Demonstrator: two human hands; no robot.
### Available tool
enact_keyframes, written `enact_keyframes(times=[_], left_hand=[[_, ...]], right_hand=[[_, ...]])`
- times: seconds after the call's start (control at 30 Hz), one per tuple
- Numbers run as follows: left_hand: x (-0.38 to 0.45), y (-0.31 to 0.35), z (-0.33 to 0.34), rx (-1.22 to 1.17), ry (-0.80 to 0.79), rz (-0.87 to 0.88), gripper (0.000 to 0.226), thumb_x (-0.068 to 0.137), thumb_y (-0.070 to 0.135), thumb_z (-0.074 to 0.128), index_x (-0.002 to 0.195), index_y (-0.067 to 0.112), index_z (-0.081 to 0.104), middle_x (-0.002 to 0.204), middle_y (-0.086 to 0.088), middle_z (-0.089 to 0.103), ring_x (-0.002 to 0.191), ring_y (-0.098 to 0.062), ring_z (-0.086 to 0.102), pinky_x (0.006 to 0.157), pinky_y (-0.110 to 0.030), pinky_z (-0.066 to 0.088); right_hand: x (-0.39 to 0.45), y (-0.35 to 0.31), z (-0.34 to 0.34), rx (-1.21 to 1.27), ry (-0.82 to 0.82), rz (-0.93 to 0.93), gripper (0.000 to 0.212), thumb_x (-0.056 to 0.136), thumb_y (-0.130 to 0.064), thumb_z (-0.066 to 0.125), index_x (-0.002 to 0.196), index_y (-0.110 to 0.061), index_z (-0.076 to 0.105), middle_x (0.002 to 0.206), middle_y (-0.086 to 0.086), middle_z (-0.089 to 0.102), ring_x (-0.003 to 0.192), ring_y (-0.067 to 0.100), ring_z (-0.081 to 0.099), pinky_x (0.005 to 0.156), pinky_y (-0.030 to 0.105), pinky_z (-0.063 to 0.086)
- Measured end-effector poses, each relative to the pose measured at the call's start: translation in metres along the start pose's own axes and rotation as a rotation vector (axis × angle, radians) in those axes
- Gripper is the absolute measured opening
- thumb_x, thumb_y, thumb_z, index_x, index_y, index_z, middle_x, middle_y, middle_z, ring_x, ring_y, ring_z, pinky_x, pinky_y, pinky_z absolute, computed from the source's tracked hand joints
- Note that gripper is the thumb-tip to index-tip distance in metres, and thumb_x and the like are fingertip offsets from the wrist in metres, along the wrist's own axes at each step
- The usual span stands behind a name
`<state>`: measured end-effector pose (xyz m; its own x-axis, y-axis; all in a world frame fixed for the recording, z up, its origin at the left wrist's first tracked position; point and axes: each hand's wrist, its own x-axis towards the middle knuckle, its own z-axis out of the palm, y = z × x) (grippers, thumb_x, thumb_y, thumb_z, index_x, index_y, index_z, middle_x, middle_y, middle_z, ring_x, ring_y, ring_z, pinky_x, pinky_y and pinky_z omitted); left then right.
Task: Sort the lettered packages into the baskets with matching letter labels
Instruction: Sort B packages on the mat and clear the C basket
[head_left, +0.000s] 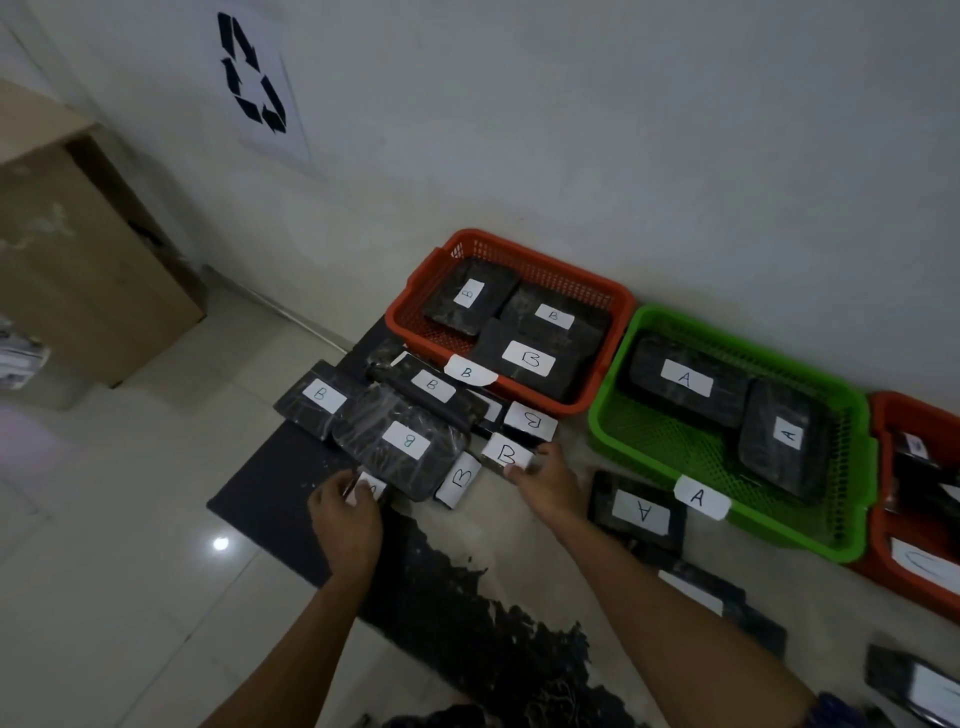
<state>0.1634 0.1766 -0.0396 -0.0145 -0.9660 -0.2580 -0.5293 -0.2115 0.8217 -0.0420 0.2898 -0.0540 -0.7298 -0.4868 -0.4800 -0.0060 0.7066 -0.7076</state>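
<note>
Left hand (345, 512): fingers curled on a small package (370, 488), letter hidden, at 7 o'clock of the B pile.
Right hand (545, 480): pinches B package (506, 453).
B basket (415, 299): 12 o'clock.
Third basket (883, 415): cropped right.

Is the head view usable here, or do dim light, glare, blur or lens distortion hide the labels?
Head view: dim and slightly soft; wide-angle bending tilts the wall and baskets; one glare spot on the floor tile; letters on the orange B basket and green A basket stay readable; the label under the left hand is partly hidden.
</note>
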Motion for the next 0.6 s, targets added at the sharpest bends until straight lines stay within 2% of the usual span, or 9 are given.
enact_keyframes(times=[0.13,0.27,0.37,0.5,0.6], left_hand=[[-0.006,0.007,-0.002,0.115,0.042,0.145,0.029,0.093,0.022,0.055,0.121,0.014,0.059,0.139,-0.01,0.045,0.132,-0.025,0.034,0.108,-0.045,0.029],[-0.019,0.032,0.012,0.131,0.017,0.312,0.026,0.092,0.024,0.056,0.118,0.021,0.058,0.134,-0.006,0.045,0.128,-0.024,0.032,0.1,-0.037,0.028],[-0.034,0.06,0.034,0.101,-0.059,0.454,0.021,0.092,0.025,0.056,0.113,0.024,0.059,0.128,-0.002,0.048,0.122,-0.019,0.038,0.098,-0.036,0.033],[-0.068,0.097,0.079,0.104,-0.186,0.632,0.018,0.094,0.024,0.054,0.11,0.021,0.062,0.115,-0.001,0.056,0.108,-0.016,0.048,0.091,-0.035,0.043],[-0.108,0.122,0.121,0.026,-0.29,0.758,0.017,0.094,0.016,0.056,0.109,0.015,0.063,0.109,-0.004,0.06,0.102,-0.019,0.053,0.088,-0.032,0.043]], right_hand=[[-0.007,-0.002,-0.004,0.003,0.038,-0.075,0.048,0.086,-0.032,0.07,0.125,-0.017,0.047,0.109,0.002,0.065,0.089,0.016,0.06,0.077,0.027,0.043],[-0.017,-0.009,-0.027,0.085,0.073,-0.148,0.032,0.089,-0.027,0.065,0.117,-0.019,0.052,0.102,0.0,0.064,0.088,0.014,0.06,0.071,0.026,0.046],[-0.027,-0.012,-0.054,0.104,0.134,-0.25,0.019,0.091,-0.026,0.063,0.108,-0.023,0.055,0.088,-0.004,0.06,0.077,0.011,0.057,0.059,0.023,0.039],[-0.041,-0.002,-0.105,0.138,0.211,-0.338,0.017,0.092,-0.024,0.06,0.106,-0.03,0.053,0.081,-0.012,0.053,0.067,0.003,0.051,0.056,0.019,0.037],[-0.053,0.017,-0.152,0.141,0.314,-0.382,0.018,0.094,-0.029,0.059,0.111,-0.03,0.054,0.08,-0.012,0.052,0.07,0.002,0.054,0.057,0.015,0.04]])
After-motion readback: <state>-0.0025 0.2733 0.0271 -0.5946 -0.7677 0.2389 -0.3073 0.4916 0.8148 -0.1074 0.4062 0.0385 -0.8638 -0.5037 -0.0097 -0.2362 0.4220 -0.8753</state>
